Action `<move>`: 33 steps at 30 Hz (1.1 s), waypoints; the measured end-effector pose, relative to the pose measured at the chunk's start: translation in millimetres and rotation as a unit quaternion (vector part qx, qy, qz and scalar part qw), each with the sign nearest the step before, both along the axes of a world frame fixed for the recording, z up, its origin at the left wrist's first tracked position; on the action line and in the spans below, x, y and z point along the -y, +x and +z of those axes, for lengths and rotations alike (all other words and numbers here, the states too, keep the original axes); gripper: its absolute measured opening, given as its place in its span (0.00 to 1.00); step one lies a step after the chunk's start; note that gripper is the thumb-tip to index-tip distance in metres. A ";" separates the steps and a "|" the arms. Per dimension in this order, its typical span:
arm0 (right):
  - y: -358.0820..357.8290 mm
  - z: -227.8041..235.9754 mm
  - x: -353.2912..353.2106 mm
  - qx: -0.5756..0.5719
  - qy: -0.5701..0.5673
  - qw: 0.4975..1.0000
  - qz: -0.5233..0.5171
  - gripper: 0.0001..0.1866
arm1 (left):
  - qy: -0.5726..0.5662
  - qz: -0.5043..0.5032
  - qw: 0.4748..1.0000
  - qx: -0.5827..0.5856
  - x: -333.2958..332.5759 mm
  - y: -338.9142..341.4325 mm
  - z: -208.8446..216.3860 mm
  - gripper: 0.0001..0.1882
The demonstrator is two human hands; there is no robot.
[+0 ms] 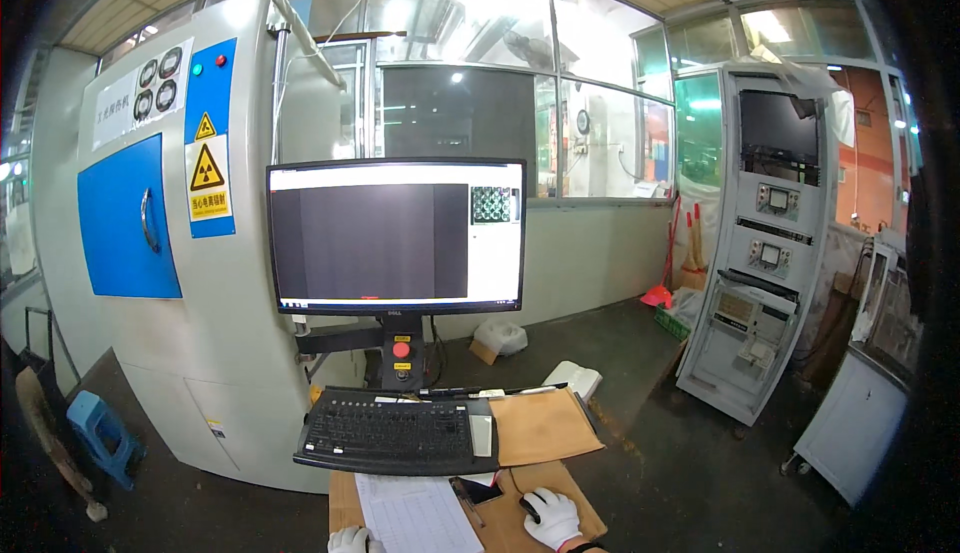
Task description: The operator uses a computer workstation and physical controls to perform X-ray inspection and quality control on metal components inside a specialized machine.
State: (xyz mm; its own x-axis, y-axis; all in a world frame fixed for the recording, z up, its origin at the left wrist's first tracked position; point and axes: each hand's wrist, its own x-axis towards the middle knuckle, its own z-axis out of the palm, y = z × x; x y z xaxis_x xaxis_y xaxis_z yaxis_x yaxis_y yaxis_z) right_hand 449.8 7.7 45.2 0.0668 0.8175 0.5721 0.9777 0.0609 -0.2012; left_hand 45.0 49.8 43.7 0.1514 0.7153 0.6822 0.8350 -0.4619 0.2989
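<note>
My right hand point(552, 516), in a white glove, rests on a small dark computer mouse point(529, 509) on the brown desk surface point(510, 523) at the lower edge. My left hand point(348, 540), also gloved, shows only partly at the bottom edge beside a printed paper sheet point(418, 513); what it holds, if anything, is hidden. Just ahead lies a black keyboard point(392, 431), and above it stands a monitor point(396, 236) showing a dark grey window. A phone point(479, 491) lies between the paper and the mouse.
A large grey cabinet with a blue door point(130, 218) and yellow warning labels stands at left. A brown folder point(540, 425) lies right of the keyboard. A grey equipment rack point(765, 243) stands at right, a blue stool point(100, 433) at lower left.
</note>
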 end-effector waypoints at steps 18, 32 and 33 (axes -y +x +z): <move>1.4 0.8 -0.8 0.015 -0.004 1.000 0.013 0.20 | -0.006 0.001 1.000 -0.005 -0.6 -0.1 0.0 0.14; 1.8 0.3 -0.1 0.013 -0.017 1.000 0.011 0.19 | 0.008 0.004 1.000 -0.011 -3.1 0.7 -1.5 0.13; 1.2 0.7 -0.1 0.013 -0.017 1.000 0.011 0.19 | 0.007 0.005 1.000 -0.013 -3.7 0.0 -3.3 0.13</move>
